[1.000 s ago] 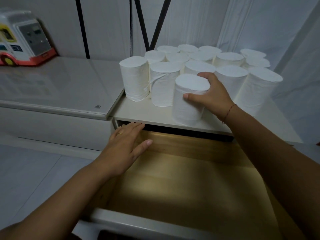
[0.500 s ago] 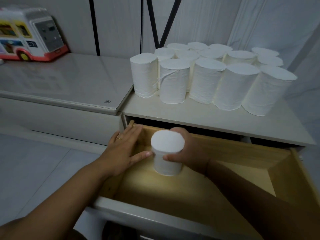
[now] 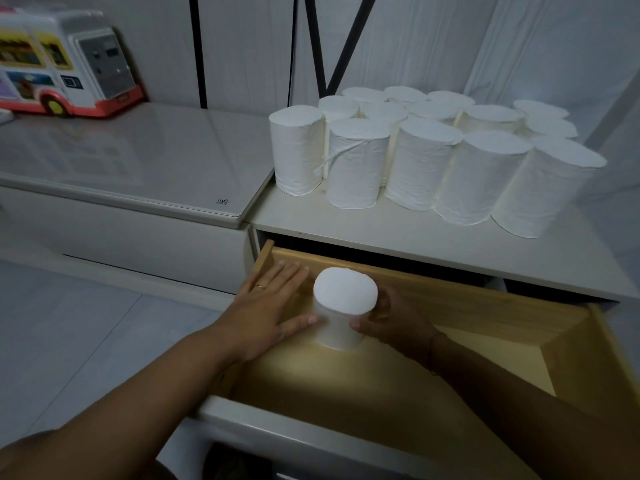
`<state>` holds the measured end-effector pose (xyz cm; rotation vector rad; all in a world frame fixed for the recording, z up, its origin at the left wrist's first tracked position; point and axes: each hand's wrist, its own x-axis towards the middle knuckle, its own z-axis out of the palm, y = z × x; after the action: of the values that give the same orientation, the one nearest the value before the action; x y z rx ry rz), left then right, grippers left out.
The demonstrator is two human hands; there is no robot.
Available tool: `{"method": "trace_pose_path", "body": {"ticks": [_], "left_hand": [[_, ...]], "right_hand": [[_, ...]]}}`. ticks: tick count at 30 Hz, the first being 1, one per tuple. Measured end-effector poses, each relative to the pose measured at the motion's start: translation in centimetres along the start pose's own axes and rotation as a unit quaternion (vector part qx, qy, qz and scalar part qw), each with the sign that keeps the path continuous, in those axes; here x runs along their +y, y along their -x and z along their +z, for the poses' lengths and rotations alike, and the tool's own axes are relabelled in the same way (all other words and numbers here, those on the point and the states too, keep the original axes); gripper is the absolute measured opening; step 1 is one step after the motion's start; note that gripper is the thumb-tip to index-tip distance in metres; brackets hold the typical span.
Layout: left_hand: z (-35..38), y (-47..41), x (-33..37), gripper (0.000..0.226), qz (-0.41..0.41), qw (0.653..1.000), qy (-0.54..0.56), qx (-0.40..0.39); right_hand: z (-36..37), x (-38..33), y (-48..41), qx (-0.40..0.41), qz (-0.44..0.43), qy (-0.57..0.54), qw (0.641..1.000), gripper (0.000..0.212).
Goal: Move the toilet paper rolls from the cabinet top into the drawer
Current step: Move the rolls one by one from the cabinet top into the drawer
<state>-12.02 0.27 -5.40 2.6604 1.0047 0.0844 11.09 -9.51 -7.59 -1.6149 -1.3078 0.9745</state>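
Both bare forearms reach forward from the lower corners, the left hand (image 3: 273, 306) lying flat, palm down, fingers straight and together, its thumb spread out toward the roll (image 3: 344, 289), which the right hand (image 3: 391, 320) grips from the other side with curled fingers.

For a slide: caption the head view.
Right hand holds a roll upright in the drawer, left hand flat alongside.
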Motion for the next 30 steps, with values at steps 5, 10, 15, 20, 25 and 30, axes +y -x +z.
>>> {"method": "trace_pose_path", "body": {"ticks": [5, 10, 15, 20, 25, 30], "left_hand": [[-1.2, -1.1, 0.3, 0.088, 0.05, 0.998, -0.033, 0.007], [-0.7, -1.4, -0.3, 0.092, 0.034, 0.998, -0.06, -0.012], [-0.1, -1.3, -1.5, 0.091, 0.022, 0.998, -0.061, 0.007], [0.1, -1.1, -2.8, 0.088, 0.018, 0.997, -0.068, 0.016], [0.1, -1.0, -2.9, 0.088, 0.018, 0.997, -0.075, 0.02], [0.1, -0.9, -2.8, 0.087, 0.019, 0.997, -0.073, 0.021]], "right_hand": [[2.1, -0.3, -1.8, 0.034, 0.03, 0.009, 0.999, 0.071], [4.8, -0.7, -3.9, 0.05, 0.041, 0.004, 0.998, 0.062], [6.6, -0.6, -5.3, 0.05, 0.038, -0.015, 0.998, 0.056], [7.4, -0.4, -6.0, 0.047, 0.033, -0.011, 0.998, 0.053], [7.5, -0.9, -5.9, 0.05, 0.026, -0.003, 0.998, 0.056], [6.0, -2.5, -5.2, 0.029, 0.012, -0.019, 0.999, 0.046]]}}
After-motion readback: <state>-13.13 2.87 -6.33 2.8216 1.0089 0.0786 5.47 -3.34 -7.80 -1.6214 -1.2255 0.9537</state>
